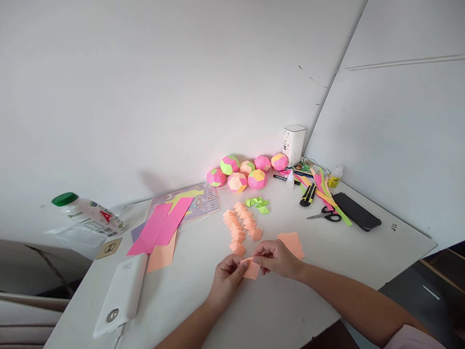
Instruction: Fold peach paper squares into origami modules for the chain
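Note:
Between my two hands, above the near part of the white table, is a small orange sheet of paper (251,271). My left hand (227,278) pinches its left edge, thumb on top. The fingers of my right hand (276,259) are closed on its upper right corner. Just beyond my hands stand two rows of folded orange paper pieces (234,225). Farther back lies a small group of folded green paper pieces (258,203). A stack of flat orange paper squares (291,244) rests beside my right hand, partly behind the wrist.
Several multicoloured paper balls (237,182) sit against the wall. On the right are scissors (326,214), a cutter knife (308,195), paper strips (323,189) and a black phone (356,211). Pink sheets (162,225), a white power bank (123,295) and a bottle (89,213) stand left.

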The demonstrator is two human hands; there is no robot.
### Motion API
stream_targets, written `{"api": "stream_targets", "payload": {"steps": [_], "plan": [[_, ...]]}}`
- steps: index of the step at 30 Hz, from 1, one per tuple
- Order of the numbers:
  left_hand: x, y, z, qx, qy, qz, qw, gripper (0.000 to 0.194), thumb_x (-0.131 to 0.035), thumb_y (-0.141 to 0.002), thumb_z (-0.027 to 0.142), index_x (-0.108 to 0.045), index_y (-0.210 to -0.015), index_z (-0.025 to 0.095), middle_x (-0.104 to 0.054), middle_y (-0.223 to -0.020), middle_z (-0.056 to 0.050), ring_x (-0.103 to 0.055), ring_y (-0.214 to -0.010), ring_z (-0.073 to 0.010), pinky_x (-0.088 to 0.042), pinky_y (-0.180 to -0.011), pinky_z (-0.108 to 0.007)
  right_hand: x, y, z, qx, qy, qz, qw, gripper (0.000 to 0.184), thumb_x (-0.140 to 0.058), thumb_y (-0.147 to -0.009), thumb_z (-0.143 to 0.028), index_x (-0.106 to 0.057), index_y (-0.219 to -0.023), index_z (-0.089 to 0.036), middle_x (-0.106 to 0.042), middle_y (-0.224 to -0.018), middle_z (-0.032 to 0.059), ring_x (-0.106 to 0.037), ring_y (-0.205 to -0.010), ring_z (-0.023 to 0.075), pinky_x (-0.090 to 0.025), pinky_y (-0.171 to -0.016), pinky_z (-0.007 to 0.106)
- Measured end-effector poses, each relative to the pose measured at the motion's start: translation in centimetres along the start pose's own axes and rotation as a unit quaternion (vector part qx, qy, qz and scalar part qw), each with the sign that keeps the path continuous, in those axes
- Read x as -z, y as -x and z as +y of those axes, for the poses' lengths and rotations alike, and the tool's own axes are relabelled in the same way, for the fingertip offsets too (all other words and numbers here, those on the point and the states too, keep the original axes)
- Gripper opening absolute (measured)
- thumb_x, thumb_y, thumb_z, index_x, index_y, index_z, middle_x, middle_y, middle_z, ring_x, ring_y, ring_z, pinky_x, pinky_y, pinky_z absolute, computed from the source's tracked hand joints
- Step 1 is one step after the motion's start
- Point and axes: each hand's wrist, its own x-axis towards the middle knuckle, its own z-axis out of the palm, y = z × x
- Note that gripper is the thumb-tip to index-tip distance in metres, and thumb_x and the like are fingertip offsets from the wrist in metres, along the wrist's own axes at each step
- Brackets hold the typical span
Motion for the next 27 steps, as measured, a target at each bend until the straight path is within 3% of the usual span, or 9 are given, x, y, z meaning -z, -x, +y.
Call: {"api": "stream_targets", "payload": {"steps": [8,15,27], "plan": [[0.05,0.11,0.33,-0.013,0.027,-0.020,0.999,0.026,-0.063,-0.078,0.037,-0.054,-0.067,0.017,-0.044,-0.059,0.005,-0.042,-0.055,-0.0088,-0.035,-0.053,-0.020,-0.06,0.01,0.06,-0.008,0.006,-0.011,1.000,0.023,-0.060,-0.081,-0.038,-0.062,-0.078,-0.015,-0.056,-0.053,-0.0024,-0.058,-0.048,0.0118,-0.047,-0.048,0.023],[0.06,0.03,0.35,-0.012,0.007,-0.034,0.999,0.026,-0.062,-0.079,0.038,-0.052,-0.068,0.017,-0.044,-0.060,0.004,-0.041,-0.055,-0.0093,-0.034,-0.053,-0.020,-0.19,0.10,0.24,-0.015,0.032,-0.017,0.999,0.024,-0.059,-0.080,-0.038,-0.062,-0.077,-0.014,-0.055,-0.052,-0.0025,-0.057,-0.048,0.0122,-0.043,-0.046,0.022],[-0.18,0.17,0.43,-0.016,-0.012,0.027,0.999,0.029,-0.063,-0.074,0.042,-0.050,-0.065,0.017,-0.041,-0.059,0.005,-0.037,-0.054,-0.0093,-0.033,-0.050,-0.020,-0.22,0.10,0.29,-0.022,0.032,-0.016,0.999,0.021,-0.058,-0.080,-0.036,-0.061,-0.078,-0.015,-0.052,-0.045,-0.0049,-0.052,-0.041,0.0103,-0.037,-0.041,0.019]]}}
